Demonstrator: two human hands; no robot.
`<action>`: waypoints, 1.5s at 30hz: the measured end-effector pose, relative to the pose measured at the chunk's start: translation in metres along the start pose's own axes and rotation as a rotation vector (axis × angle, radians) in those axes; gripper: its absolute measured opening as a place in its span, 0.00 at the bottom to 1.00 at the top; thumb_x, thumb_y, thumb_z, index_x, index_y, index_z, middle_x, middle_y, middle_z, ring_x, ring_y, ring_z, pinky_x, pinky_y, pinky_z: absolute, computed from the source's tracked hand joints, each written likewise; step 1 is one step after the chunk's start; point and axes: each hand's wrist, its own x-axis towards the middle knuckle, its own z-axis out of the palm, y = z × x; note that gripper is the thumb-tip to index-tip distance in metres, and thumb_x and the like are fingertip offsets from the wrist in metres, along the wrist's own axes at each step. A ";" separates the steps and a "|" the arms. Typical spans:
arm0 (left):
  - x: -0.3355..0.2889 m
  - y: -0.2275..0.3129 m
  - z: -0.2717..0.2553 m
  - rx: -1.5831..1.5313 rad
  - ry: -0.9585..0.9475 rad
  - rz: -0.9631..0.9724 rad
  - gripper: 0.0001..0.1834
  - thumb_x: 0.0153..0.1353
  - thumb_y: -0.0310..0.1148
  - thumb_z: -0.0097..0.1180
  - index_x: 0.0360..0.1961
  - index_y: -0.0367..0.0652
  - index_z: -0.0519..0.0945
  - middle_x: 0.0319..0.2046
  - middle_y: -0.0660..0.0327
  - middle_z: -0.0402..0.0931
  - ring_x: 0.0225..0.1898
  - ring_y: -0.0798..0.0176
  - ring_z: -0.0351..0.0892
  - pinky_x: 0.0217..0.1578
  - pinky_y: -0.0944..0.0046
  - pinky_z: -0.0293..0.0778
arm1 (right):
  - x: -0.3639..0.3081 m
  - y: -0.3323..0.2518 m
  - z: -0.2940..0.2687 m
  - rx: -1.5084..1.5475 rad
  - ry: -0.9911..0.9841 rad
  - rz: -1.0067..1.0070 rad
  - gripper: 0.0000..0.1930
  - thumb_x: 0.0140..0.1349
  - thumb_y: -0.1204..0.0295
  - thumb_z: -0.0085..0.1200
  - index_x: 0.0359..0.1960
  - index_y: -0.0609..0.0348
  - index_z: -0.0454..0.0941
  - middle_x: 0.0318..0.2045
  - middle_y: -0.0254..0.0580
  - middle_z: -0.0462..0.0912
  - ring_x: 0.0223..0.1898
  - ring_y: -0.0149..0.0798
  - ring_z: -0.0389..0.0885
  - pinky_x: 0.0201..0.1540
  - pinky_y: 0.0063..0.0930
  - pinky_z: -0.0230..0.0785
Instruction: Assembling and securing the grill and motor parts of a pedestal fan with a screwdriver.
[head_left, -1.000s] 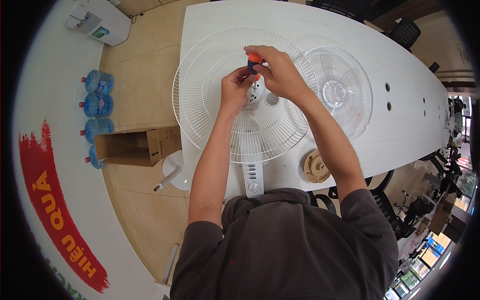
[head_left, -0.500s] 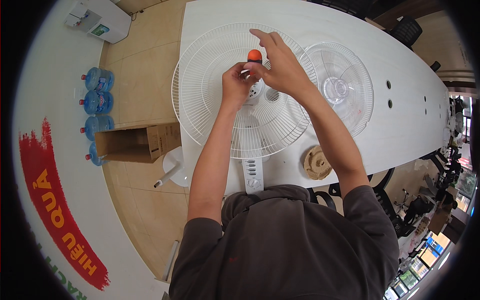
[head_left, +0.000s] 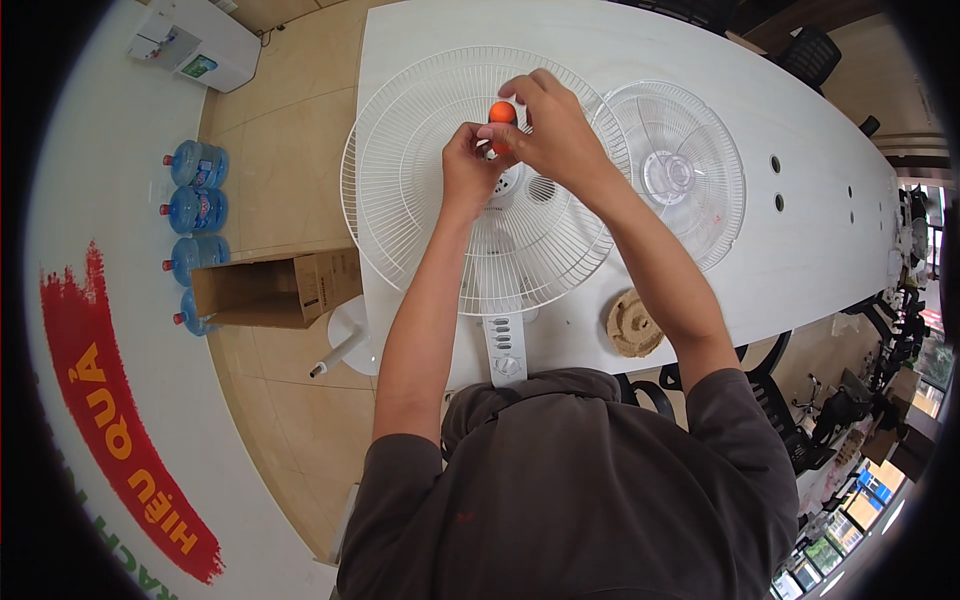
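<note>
My right hand (head_left: 562, 135) curls its fingers round an orange-and-black screwdriver (head_left: 503, 112), held by the handle over the middle of a round white wire fan grille (head_left: 410, 225). The screwdriver's shaft is hidden. Close against it, my left hand (head_left: 466, 165) pinches with thumb and fingers near the bottom of the handle; what lies in that pinch is too small to make out. Beneath the grille is the white fan body, its control panel (head_left: 506, 350) with buttons and a knob pointing toward me.
A second fan grille with a clear blade (head_left: 690, 215) lies on the white table (head_left: 800, 260) at the right. A brown moulded pulp piece (head_left: 632, 328) sits near the front edge. On the floor at left are an open cardboard box (head_left: 330, 280), a white fan stand (head_left: 350, 345) and blue water bottles (head_left: 195, 210).
The raised fingers of my right hand have bent down toward the screwdriver handle. The handle has shifted slightly left and its top has tipped a little. My left hand stays nearly in place.
</note>
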 end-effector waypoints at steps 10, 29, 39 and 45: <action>-0.001 -0.006 0.000 -0.132 -0.026 0.027 0.19 0.59 0.21 0.68 0.50 0.33 0.77 0.44 0.60 0.80 0.40 0.70 0.77 0.39 0.70 0.77 | -0.002 0.010 0.008 -0.074 0.077 -0.262 0.17 0.59 0.78 0.63 0.51 0.63 0.80 0.42 0.48 0.81 0.47 0.50 0.82 0.44 0.41 0.77; -0.001 -0.002 0.005 -0.153 -0.026 0.253 0.11 0.58 0.18 0.63 0.42 0.34 0.81 0.35 0.61 0.81 0.36 0.71 0.78 0.36 0.69 0.75 | -0.001 0.010 0.007 -0.050 -0.064 -0.223 0.21 0.58 0.73 0.67 0.53 0.61 0.80 0.45 0.49 0.81 0.49 0.51 0.79 0.52 0.40 0.74; -0.001 -0.009 0.005 0.010 0.118 -0.028 0.16 0.57 0.18 0.66 0.48 0.33 0.81 0.40 0.59 0.84 0.42 0.70 0.81 0.41 0.68 0.76 | -0.003 -0.003 0.005 -0.070 -0.153 0.005 0.18 0.56 0.78 0.63 0.50 0.61 0.80 0.45 0.46 0.82 0.49 0.52 0.79 0.49 0.41 0.75; 0.002 -0.013 -0.004 -0.278 -0.105 0.032 0.23 0.54 0.19 0.69 0.52 0.35 0.78 0.41 0.60 0.82 0.41 0.70 0.80 0.37 0.69 0.76 | 0.003 0.008 0.006 -0.076 -0.113 -0.290 0.19 0.54 0.73 0.69 0.48 0.61 0.82 0.43 0.46 0.81 0.46 0.49 0.80 0.48 0.39 0.76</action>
